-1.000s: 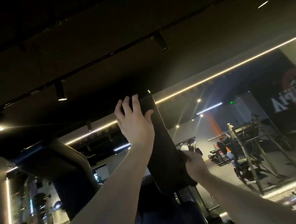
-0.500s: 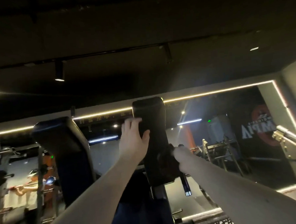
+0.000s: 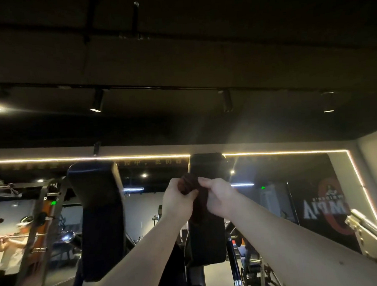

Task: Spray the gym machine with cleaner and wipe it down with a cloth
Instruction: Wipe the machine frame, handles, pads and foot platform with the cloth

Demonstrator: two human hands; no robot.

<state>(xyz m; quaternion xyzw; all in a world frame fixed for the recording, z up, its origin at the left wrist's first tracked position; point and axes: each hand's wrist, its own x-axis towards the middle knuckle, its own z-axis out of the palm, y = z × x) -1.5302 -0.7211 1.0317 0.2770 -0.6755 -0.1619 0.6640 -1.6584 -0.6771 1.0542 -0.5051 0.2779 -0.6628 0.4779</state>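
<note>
Right pad (image 3: 208, 240), black and upright, stands before me; a dark cloth (image 3: 191, 186) is bunched against its upper face, pinched by my left hand (image 3: 177, 198) and right hand (image 3: 219, 198); left pad (image 3: 99, 213) stands apart beside it; pale floor (image 3: 219, 276) lies below.

The upright machine pad (image 3: 210, 235) looks like dark, smooth upholstery with a dull sheen, and the reddish cloth (image 3: 188, 183) bunched in front of it looks soft and matt. Left of that pad, a second pad (image 3: 99, 213) has the same faintly glossy skin. To its right, a lever arm (image 3: 371, 231) is bright polished metal and a blue tube (image 3: 234, 265) is glossy.
</note>
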